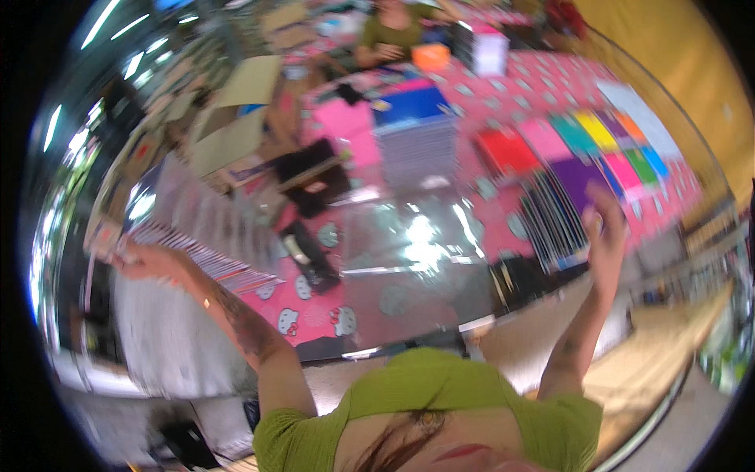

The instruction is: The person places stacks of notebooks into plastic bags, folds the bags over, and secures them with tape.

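My left hand (149,261) reaches out to the far left, at the near end of a row of clear plastic sleeves and thin books (212,256). Motion blurs its fingers, so whether they grip anything is unclear. My right hand (605,224) is raised beside a purple notebook (578,181), its fingers apart and nothing in them. Below that notebook a stack of dark-edged notebooks (546,224) fans out. In front of me a clear plastic sheet (409,244) lies on the table, shining with reflected light.
A pink patterned cloth (511,90) covers the table. Blue-topped notebooks (417,134) are piled at the middle back. Colourful notebooks (574,134) lie at right. A black case (311,256) and open cardboard box (228,141) are at left. Another person (393,31) sits opposite.
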{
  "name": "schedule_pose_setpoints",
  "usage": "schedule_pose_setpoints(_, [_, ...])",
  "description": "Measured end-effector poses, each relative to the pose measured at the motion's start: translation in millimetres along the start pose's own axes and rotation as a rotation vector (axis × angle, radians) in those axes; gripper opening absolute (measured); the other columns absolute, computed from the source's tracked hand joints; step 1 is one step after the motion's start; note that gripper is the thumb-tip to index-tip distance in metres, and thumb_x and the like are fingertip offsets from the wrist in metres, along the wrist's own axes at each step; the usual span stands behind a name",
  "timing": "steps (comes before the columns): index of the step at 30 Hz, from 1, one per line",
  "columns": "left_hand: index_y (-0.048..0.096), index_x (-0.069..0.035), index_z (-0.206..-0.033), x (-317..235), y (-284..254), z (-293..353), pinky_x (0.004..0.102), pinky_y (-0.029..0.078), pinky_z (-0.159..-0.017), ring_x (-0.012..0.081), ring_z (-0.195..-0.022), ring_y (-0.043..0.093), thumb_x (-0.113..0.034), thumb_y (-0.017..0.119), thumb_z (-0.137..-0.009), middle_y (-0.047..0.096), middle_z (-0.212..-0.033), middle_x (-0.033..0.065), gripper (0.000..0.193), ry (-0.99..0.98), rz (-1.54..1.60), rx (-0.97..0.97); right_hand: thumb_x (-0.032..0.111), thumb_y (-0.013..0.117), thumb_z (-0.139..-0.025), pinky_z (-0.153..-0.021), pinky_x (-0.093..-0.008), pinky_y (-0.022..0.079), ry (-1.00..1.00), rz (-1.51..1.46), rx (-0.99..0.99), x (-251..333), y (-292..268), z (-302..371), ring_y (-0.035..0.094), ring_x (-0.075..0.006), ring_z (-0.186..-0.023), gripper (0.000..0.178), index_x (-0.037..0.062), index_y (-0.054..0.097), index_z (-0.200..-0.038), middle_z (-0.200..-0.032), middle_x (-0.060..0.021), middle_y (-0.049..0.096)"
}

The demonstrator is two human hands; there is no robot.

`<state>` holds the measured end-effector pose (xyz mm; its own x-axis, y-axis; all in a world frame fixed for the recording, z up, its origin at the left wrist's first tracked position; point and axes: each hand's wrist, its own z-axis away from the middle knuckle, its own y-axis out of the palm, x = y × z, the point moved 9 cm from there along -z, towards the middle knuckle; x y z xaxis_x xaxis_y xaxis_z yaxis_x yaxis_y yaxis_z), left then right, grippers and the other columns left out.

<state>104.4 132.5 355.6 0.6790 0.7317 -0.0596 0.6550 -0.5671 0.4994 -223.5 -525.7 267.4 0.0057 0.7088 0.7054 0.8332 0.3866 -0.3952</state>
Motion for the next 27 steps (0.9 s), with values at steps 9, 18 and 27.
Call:
schedule_pose_setpoints(9, [0.034,-0.021,-0.152,-541.7,117.4,347.0,0.0629,0.020,-0.114,0.0366,-0.140,0.027,-0.017,0.066,-0.085,0.027,-0.156,0.0114,0.074,-0.021,0.974,1.700,0.053,0.072,-0.083,-0.109,-0.0407,0.036,0.707,-0.095,0.421,-241.3,-82.0,-52.0,0.049,-0.0281,-0.129,0.082,-0.0010,0.049,-0.141,-0.137,-0.0203,0.054])
schedule_pose_setpoints(18, [0.035,-0.018,-0.150,-644.2,121.3,351.7,0.0554,0.028,-0.116,0.0517,-0.145,0.012,0.013,0.063,-0.071,0.016,-0.158,0.0227,0.089,-0.043,1.203,1.533,0.039,0.075,-0.084,-0.078,-0.0286,0.055,0.655,-0.121,0.577,-224.3,-58.7,-58.9,0.069,-0.0176,-0.086,0.059,-0.0041,0.063,-0.122,-0.105,-0.0121,0.071])
schedule_pose_setpoints(27, [0.045,-0.020,-0.144,-612.1,126.2,335.0,0.0484,0.038,-0.111,0.0462,-0.147,0.017,0.010,0.068,-0.072,0.019,-0.159,0.0197,0.082,-0.071,1.191,1.416,0.024,0.075,-0.080,-0.088,-0.0364,0.056,0.778,-0.627,0.625,-201.9,-23.6,-67.8,0.066,-0.0237,-0.103,0.066,-0.0032,0.047,-0.134,-0.116,-0.0171,0.064])
